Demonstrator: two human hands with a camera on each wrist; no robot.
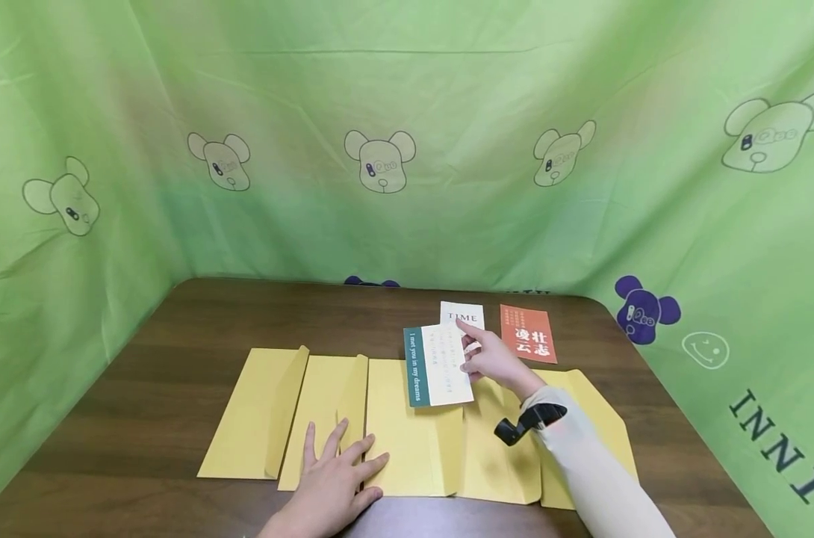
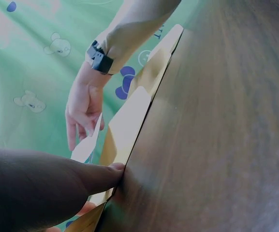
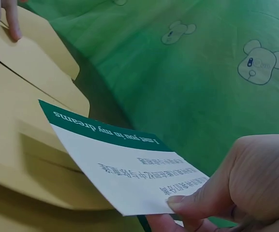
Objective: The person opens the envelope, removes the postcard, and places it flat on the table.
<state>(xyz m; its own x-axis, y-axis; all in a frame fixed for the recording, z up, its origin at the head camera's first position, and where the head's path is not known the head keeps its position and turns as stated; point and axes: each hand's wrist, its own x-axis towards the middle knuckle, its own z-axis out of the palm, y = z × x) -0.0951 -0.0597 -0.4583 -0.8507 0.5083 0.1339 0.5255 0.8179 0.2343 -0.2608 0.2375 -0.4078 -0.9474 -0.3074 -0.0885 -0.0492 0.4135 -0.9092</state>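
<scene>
Right hand [image 1: 493,357]: my thumb and fingers pinch the green-and-white card [image 1: 437,370].
Left hand [image 1: 333,478]: my fingers rest spread on 2 envelopes [image 1: 407,448].
Yellow envelopes: 5 in a row beneath my hands.
Beyond my right hand: TIME card [image 1: 462,311], red card [image 1: 528,332].

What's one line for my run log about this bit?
right hand: holds green-and-white card | left hand: rests spread on yellow envelopes | TIME card, red card: on table

Right fingers [image 2: 71,135] pinch a white card [image 2: 85,149] near yellow envelopes [image 2: 129,118].
</scene>
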